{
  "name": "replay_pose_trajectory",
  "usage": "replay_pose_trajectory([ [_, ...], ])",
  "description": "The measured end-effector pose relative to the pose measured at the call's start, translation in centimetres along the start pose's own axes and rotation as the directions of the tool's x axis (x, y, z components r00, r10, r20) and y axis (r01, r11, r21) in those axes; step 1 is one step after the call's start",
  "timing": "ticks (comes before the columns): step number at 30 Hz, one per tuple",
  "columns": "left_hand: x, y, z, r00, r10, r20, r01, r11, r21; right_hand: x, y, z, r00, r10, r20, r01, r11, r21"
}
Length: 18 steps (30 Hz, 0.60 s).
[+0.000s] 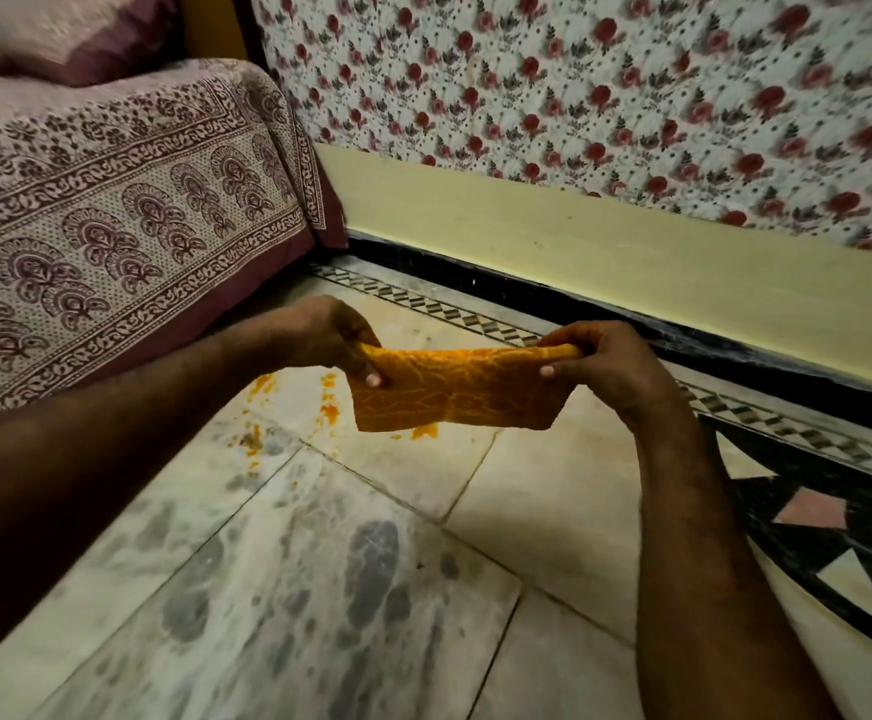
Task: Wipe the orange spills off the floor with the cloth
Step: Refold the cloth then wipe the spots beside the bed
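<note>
An orange patterned cloth hangs stretched between my two hands above the floor. My left hand pinches its left top corner, and my right hand pinches the right top corner. Orange spills lie on the pale marble floor just below and left of the cloth. A smaller smear sits further left, and a blob peeks out under the cloth's lower edge. Some of the spill may be hidden behind the cloth.
A bed with a maroon printed cover fills the left side, its edge close to the spills. A floral hanging and a cream wall band run along the back. A dark inlaid floor border lies at the right.
</note>
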<state>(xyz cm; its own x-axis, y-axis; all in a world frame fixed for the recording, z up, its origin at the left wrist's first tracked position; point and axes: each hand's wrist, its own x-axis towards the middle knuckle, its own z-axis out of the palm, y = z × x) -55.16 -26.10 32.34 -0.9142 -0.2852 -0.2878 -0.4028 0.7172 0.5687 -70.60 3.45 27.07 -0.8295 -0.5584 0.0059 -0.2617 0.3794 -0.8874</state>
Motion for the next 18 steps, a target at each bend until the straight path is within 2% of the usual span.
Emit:
replay_pose_trajectory([
  [4,-0.9,-0.1,0.4,0.981,0.128,-0.145,-0.100,0.977,0.191,0.0,-0.1,0.7,0.994,-0.035,-0.104,0.035,0.999,0.001],
  [6,-1.7,-0.1,0.9,0.960,0.243,-0.142,-0.203,0.947,0.249,0.1,0.0,1.2,0.993,-0.033,-0.117,0.035,0.999,0.013],
  [8,-3.2,0.1,2.0,0.943,0.333,-0.007,-0.309,0.884,0.350,0.3,0.2,2.0,0.989,-0.033,-0.147,0.039,0.999,0.035],
  [9,-3.8,0.4,2.8,0.926,0.363,0.106,-0.371,0.816,0.443,0.4,0.3,2.4,0.986,-0.029,-0.165,0.037,0.998,0.048],
  [10,-4.3,0.6,3.9,0.894,0.383,0.234,-0.446,0.701,0.557,0.4,0.5,2.8,0.984,-0.023,-0.179,0.034,0.998,0.054],
  [11,-4.7,0.9,5.1,0.861,0.370,0.349,-0.507,0.575,0.642,0.5,0.7,3.2,0.982,-0.018,-0.187,0.029,0.998,0.053],
  [12,-4.9,1.4,6.3,0.843,0.330,0.425,-0.538,0.490,0.686,0.5,0.8,3.6,0.983,-0.013,-0.186,0.022,0.999,0.047],
  [13,-4.8,1.9,7.3,0.840,0.279,0.465,-0.542,0.472,0.695,0.5,0.8,4.0,0.984,-0.011,-0.177,0.019,0.999,0.043],
  [14,-4.4,2.3,8.1,0.840,0.246,0.484,-0.538,0.501,0.678,0.5,0.8,4.4,0.986,-0.011,-0.165,0.018,0.999,0.045],
  [15,-3.9,2.8,8.7,0.843,0.212,0.493,-0.516,0.574,0.635,0.5,0.8,4.8,0.988,-0.013,-0.152,0.020,0.999,0.048],
  [17,-3.0,2.9,8.8,0.856,0.124,0.502,-0.408,0.758,0.509,0.2,0.7,5.3,0.990,-0.015,-0.137,0.021,0.999,0.041],
  [18,-2.8,2.8,8.4,0.864,0.070,0.499,-0.339,0.813,0.473,0.1,0.7,5.5,0.991,-0.016,-0.133,0.021,0.999,0.038],
])
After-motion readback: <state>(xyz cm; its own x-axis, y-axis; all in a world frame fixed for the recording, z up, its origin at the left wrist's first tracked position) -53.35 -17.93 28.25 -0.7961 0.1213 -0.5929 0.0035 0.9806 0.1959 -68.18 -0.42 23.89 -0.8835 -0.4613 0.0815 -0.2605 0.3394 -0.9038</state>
